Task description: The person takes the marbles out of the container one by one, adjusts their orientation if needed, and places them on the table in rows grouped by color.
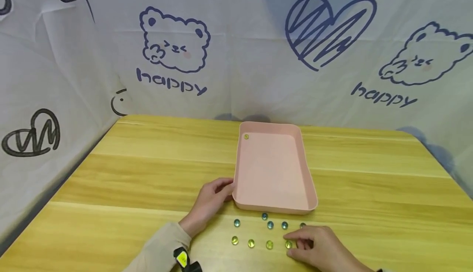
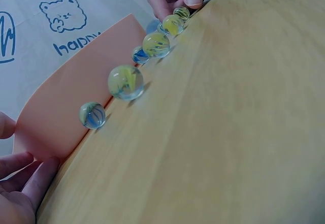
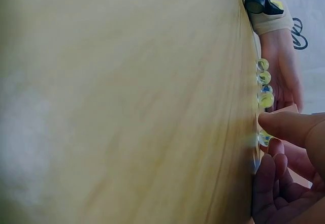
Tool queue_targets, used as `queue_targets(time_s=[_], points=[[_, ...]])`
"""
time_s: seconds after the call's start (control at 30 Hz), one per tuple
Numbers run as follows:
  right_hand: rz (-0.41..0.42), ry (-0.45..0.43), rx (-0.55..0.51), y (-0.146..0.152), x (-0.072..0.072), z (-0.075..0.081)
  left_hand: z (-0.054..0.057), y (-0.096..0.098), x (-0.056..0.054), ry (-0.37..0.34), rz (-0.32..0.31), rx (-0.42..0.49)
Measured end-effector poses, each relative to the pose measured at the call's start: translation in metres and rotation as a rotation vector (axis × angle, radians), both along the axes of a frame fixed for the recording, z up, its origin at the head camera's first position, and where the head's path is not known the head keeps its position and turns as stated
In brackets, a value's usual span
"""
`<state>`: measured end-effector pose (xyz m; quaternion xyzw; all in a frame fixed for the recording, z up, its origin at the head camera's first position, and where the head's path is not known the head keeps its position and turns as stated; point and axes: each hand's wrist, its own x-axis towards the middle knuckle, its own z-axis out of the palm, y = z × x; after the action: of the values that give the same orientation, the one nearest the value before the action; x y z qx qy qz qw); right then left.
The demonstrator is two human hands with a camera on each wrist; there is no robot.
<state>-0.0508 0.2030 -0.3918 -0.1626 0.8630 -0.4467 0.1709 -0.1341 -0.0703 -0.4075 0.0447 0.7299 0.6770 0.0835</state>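
Note:
My left hand (image 1: 208, 204) touches the outside of a pink tray (image 1: 273, 210) near its front left corner. In the left wrist view, its fingertips (image 2: 51, 163) rest low against the tray wall. Over the right end of a row of yellow-green marbles, my right hand (image 1: 318, 245) has thumb and forefinger on either side of the last marble (image 1: 288, 244). The right wrist view shows a gap between the thumb (image 3: 277, 122) and this marble (image 3: 264, 138). Blue marbles (image 1: 270, 225) lie between that row and the tray, one partly hidden by the right hand.
One yellow marble (image 1: 246, 136) sits inside the tray at its back left corner. The wooden table (image 1: 148, 161) meets a white cloth backdrop (image 1: 251, 79) with drawn bears and hearts. A black device with a yellow label (image 1: 182, 259) is strapped on the left wrist.

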Motion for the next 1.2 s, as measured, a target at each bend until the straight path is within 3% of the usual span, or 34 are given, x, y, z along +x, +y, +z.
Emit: queue_targets(time_s=[0.5, 0.77, 1.2], points=[[0.012, 0.073, -0.01, 0.0001, 0.0038, -0.0027, -0.0015, 0.0007, 0.0024, 0.004, 0.008, -0.008], [-0.014, 0.013, 0.003, -0.0004, 0.0044, 0.0004, 0.0, 0.0012, 0.0027, 0.005, 0.009, -0.003], [-0.018, 0.022, -0.015, -0.0003, 0.0034, 0.0019, -0.0019, 0.0001, -0.0016, 0.004, 0.0, 0.005]])
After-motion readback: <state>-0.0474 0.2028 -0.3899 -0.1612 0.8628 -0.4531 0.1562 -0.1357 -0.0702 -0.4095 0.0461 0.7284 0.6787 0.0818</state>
